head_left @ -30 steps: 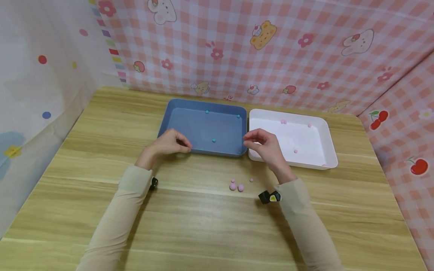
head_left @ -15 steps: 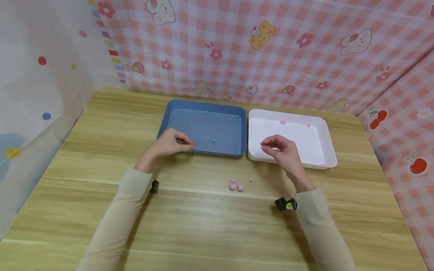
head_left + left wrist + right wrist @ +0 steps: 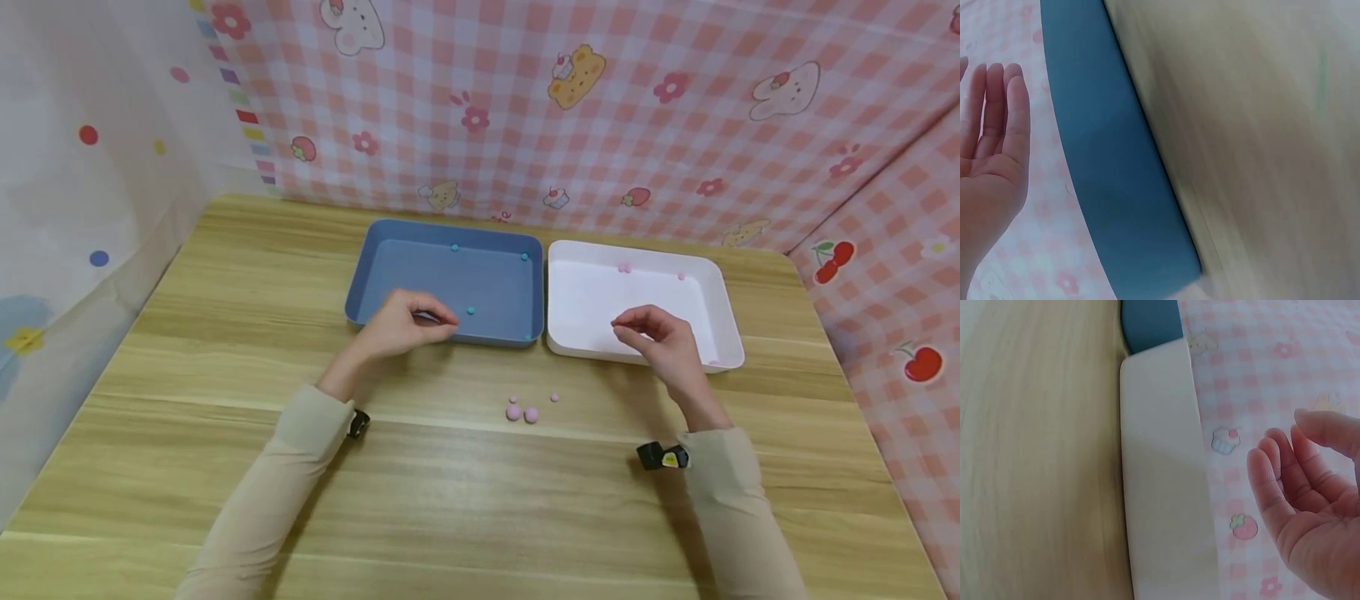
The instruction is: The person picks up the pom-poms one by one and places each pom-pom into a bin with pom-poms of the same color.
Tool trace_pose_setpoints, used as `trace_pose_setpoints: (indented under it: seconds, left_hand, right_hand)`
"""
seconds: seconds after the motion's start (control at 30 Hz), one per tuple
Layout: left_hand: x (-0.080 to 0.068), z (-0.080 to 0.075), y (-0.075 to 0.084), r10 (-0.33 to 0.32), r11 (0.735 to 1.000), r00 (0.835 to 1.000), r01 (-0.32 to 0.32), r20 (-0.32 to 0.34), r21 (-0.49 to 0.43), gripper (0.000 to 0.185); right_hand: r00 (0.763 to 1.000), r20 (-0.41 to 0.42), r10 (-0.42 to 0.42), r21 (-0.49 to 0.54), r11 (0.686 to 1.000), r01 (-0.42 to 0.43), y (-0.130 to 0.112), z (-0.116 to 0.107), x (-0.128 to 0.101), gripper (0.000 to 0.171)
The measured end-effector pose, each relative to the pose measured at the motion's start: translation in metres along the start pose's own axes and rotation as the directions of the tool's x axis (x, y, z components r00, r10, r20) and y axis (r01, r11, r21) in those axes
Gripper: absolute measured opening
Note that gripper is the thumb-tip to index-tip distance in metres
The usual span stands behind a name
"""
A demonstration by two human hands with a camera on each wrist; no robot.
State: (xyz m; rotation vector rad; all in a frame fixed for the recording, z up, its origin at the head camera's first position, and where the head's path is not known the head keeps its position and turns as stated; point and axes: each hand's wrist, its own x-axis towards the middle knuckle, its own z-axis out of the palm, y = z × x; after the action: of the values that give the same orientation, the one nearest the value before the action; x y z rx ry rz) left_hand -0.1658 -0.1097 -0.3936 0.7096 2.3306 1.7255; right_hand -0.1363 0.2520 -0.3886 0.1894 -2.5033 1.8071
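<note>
Sorting step, between picks: left hand (image 3: 405, 321) relaxed and empty over the blue tray (image 3: 360, 304) near rim; right hand (image 3: 663, 337) loosely curled, empty, over the white tray (image 3: 723, 287); next, pinching pink beads (image 3: 522, 412) on the worktop (image 3: 225, 350)

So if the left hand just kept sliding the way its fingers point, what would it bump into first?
Probably the little blue bead. The left hand sits at the blue tray's front rim, fingers pointing right toward that bead. Depth is hard to judge, so it might pass above it.
</note>
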Motion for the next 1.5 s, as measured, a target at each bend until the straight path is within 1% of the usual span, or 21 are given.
trace_pose_setpoints:
  seconds: [0.1,0.23,0.3,0.47,0.6,0.67,0.87,1.03,1.1,1.17,1.27,1.33,1.5]
  left_hand:
    - [0.001,0.009,0.002,-0.008,0.999,0.999,0.009,0.039,-0.039,0.016]
    - [0.001,0.02,0.004,0.011,0.998,0.997,-0.006,0.072,-0.067,0.016]
    - [0.001,0.026,0.007,0.018,0.997,0.997,-0.012,0.08,-0.075,0.016]
    - [0.0,0.043,0.012,0.006,0.994,0.994,0.006,0.112,-0.107,0.019]
    - [-0.002,0.058,0.013,0.003,0.99,0.987,0.019,0.161,-0.137,0.022]
    - [-0.003,0.065,0.014,0.003,0.99,0.983,0.023,0.183,-0.137,0.023]
    - [-0.008,0.083,0.017,-0.004,0.997,0.969,0.024,0.248,-0.078,0.023]
    - [-0.011,0.094,0.013,-0.038,0.997,0.955,0.056,0.295,-0.054,0.024]
    - [-0.011,0.098,0.013,-0.033,0.999,0.952,0.044,0.304,-0.03,0.023]
    - [-0.011,0.101,0.013,-0.015,1.0,0.95,0.012,0.312,0.01,0.02]
    - [-0.011,0.104,0.013,0.017,0.996,0.946,-0.045,0.324,0.081,0.017]
    - [-0.01,0.107,0.012,0.029,0.991,0.942,-0.071,0.333,0.117,0.016]
    - [-0.011,0.112,0.011,0.0,0.978,0.935,-0.074,0.355,0.194,0.018]
  right_hand:
    - [1.0,-0.009,-0.004,-0.021,1.0,0.004,0.003,-0.005,0.0,0.018]
    - [1.0,-0.005,-0.016,-0.054,0.998,0.016,0.005,-0.01,-0.002,0.02]
    - [1.0,0.008,-0.026,-0.069,0.997,0.027,0.004,-0.013,-0.003,0.018]
    - [0.998,0.036,-0.043,-0.143,0.989,0.048,0.001,-0.016,-0.006,0.014]
    - [0.997,0.06,-0.053,-0.2,0.978,0.064,0.008,-0.02,-0.007,0.014]
    - [0.995,0.078,-0.064,-0.217,0.973,0.079,0.015,-0.023,-0.006,0.014]
    - [0.985,0.139,-0.102,-0.234,0.963,0.133,0.027,-0.028,-0.005,0.015]
    - [0.971,0.177,-0.159,-0.247,0.948,0.2,0.031,-0.028,-0.005,0.018]
    - [0.966,0.187,-0.18,-0.265,0.937,0.226,0.032,-0.028,-0.005,0.019]
    - [0.963,0.196,-0.185,-0.294,0.926,0.238,0.032,-0.028,-0.004,0.018]
    - [0.965,0.202,-0.168,-0.325,0.918,0.228,0.032,-0.028,-0.003,0.016]
    - [0.967,0.203,-0.152,-0.333,0.918,0.215,0.033,-0.028,-0.003,0.016]
    - [0.97,0.2,-0.138,-0.329,0.923,0.199,0.033,-0.029,-0.004,0.016]
